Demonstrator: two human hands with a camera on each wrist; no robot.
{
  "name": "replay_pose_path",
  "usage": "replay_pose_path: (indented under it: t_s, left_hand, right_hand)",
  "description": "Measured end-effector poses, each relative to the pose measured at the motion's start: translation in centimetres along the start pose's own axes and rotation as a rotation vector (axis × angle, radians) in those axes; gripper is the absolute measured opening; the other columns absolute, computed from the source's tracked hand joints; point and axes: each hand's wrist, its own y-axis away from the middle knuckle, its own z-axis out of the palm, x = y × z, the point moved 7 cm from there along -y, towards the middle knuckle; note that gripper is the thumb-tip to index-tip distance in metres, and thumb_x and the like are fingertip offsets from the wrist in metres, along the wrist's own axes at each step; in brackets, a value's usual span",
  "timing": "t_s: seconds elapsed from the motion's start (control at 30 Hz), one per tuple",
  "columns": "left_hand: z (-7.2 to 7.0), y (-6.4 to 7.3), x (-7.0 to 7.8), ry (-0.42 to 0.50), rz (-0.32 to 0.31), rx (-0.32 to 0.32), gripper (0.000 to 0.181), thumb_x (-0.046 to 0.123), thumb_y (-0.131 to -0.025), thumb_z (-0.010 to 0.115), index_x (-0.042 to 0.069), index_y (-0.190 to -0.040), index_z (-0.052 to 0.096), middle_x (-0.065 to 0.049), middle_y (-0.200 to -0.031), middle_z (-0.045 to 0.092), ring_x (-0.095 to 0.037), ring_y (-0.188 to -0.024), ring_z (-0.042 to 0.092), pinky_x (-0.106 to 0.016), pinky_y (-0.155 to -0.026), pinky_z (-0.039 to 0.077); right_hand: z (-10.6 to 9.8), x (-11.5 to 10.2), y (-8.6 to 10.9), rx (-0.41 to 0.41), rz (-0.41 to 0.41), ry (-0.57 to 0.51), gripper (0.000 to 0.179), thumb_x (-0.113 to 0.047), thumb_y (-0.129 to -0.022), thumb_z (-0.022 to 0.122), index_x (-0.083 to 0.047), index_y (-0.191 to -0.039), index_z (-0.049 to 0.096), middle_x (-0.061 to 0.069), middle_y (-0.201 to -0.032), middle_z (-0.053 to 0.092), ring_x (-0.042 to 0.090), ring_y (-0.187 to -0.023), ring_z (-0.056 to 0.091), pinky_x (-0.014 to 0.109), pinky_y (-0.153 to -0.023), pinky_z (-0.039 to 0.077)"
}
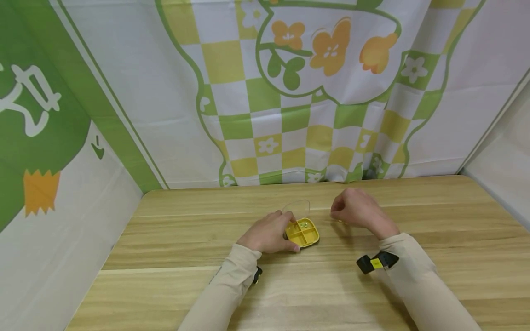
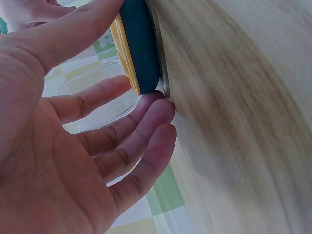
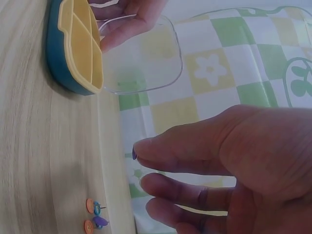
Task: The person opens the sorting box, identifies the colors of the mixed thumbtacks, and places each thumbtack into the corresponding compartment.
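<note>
A small pill box (image 1: 309, 236) with a yellow four-compartment inside and a dark teal shell sits on the table, its clear lid (image 3: 146, 53) standing raised behind. My left hand (image 1: 267, 233) holds the box by its edges between thumb and forefinger; the other fingers are loosely bent. Small shiny pieces (image 1: 304, 225) lie in a far compartment. To the right of the box, my right hand (image 1: 358, 208) pinches a tiny purple piece (image 3: 134, 153) between thumb and forefinger, mostly hidden. Below that hand are several small orange, teal and purple tacks (image 3: 97, 214) with thin pins.
The wood-grain table (image 1: 174, 248) reaches back to a checked, flowered cloth (image 1: 265, 115). A green and white cloth panel (image 1: 49, 115) hangs on the left. Both wrists wear dark straps, the right one (image 1: 377, 262) with a yellow label.
</note>
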Motion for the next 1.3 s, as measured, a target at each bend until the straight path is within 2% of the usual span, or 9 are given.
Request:
replay_pose_path:
  t_s: [0.53, 1.07, 1.3]
  left_hand:
    - [0.1, -0.1, -0.1, -0.001, 0.001, -0.003, 0.068, 0.041, -0.080, 0.087, 0.008, -0.132, 0.060, -0.009, -0.118, 0.064, -0.022, -0.109, 0.060, -0.041, -0.096, 0.050]
    - [0.0, 0.0, -0.1, -0.001, 0.002, 0.000, 0.067, 0.041, -0.080, 0.087, 0.008, -0.131, 0.060, -0.008, -0.117, 0.063, -0.021, -0.106, 0.060, -0.040, -0.094, 0.050]
    - [0.1, -0.1, -0.1, -0.003, -0.001, -0.002, 0.067, 0.041, -0.080, 0.087, 0.009, -0.131, 0.060, -0.008, -0.117, 0.063, -0.021, -0.105, 0.059, -0.040, -0.093, 0.050]
  right_hand:
    - [0.2, -0.8, 0.0, 0.032, -0.059, -0.017, 0.006, -0.014, -0.086, 0.077, -0.017, -0.081, 0.079, -0.007, -0.078, 0.072, 0.014, -0.074, 0.060, 0.039, -0.070, 0.050]
    - [0.6, -2.1, 0.0, 0.055, -0.125, -0.010, 0.009, -0.014, -0.085, 0.079, -0.019, -0.077, 0.078, -0.011, -0.071, 0.068, 0.011, -0.071, 0.058, 0.037, -0.069, 0.049]
    - [1.1, -2.6, 0.0, 0.019, -0.140, -0.033, 0.010, -0.013, -0.086, 0.079, -0.018, -0.078, 0.077, -0.011, -0.071, 0.067, 0.010, -0.069, 0.056, 0.034, -0.067, 0.048]
